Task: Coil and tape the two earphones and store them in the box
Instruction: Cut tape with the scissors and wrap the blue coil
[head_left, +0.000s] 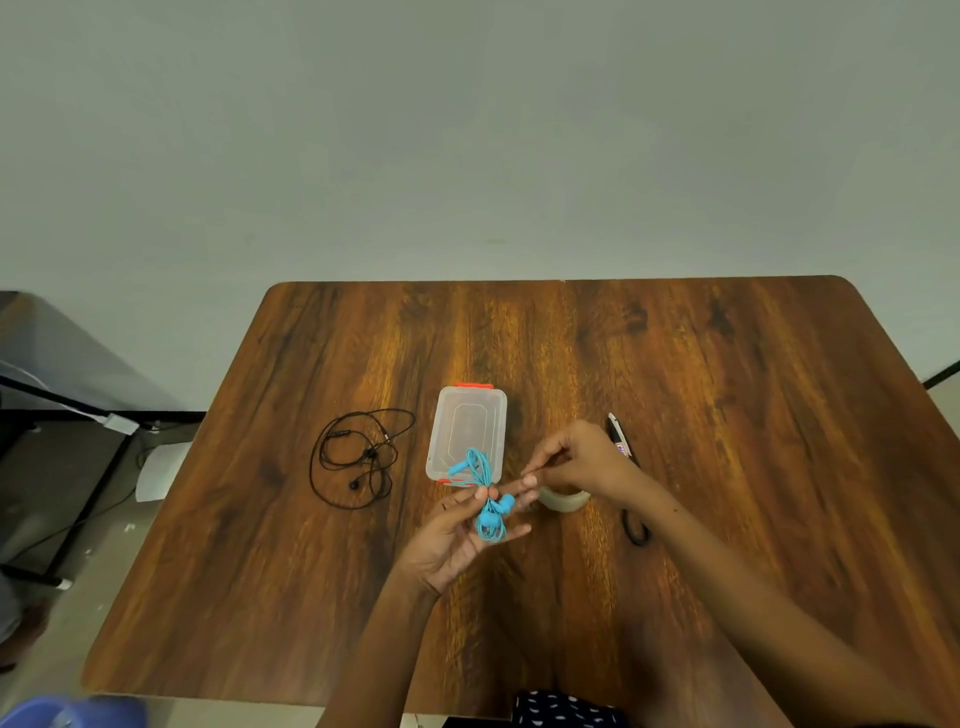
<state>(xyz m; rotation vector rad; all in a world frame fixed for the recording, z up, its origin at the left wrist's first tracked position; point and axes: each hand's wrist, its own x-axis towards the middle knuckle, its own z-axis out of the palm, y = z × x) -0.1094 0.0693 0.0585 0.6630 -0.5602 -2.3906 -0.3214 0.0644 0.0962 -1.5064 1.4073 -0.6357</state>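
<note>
Pale grey-green wall fills the upper half of the view, and below it a dark wooden table (675, 364) with rounded corners carries everything in play. Near its middle sits a clear plastic box (466, 434) with orange latches, its lid on. Left of the box, well apart from it, a black earphone (356, 457) lies in loose, untidy loops on the wood. The blue earphone (485, 499) is bundled into a coil and held just in front of the box's near edge, its upper loops overlapping the box in the view; the left hand (460, 535) grips it, thumb and fingers pinching the middle of the bundle while the earbuds and lower loops hang against the palm. The right hand (576, 462) is raised just right of the bundle, its fingers drawn together in a pinch as if on a strip of tape, though the strip itself is too faint to make out. Directly under that hand a roll of clear tape (563, 500) rests on the table, partly hidden by the wrist. Behind the right hand lies a black marker (621, 441), and a small black loop (636, 530) sits beside the forearm. Off the table's left side stand a dark metal frame (78, 415) and a white sheet of paper (161, 470) on the floor, and a blue object (72, 712) shows blurred at the bottom left corner.
</note>
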